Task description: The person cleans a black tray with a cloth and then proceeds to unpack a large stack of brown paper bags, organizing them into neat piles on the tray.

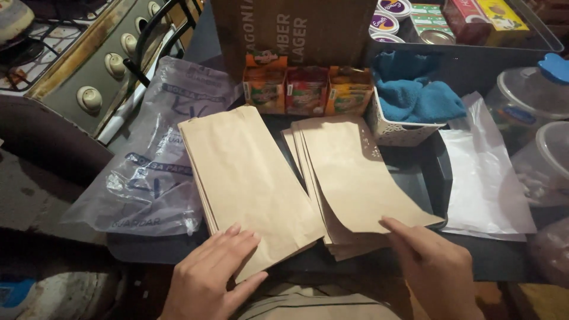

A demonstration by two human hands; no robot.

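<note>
brown paper bags (249, 172) lie flat in two stacks on the dark tray (441, 172), one at its left edge, a fanned stack (349, 178) at the middle. they look light, thin and easily creased, likely to slide apart, so a pinch at a near corner seems best. the left hand (210, 275) rests open, palm down, on the left stack's near end; the right hand (435, 266) lies open, fingertips on the fanned stack's near edge. a clear plastic sleeve (148, 172) lies off the left side.

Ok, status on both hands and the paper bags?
Left hand flat on left bag stack. Right hand fingers on right bag stack. Nothing gripped. Nothing in the way.
</note>
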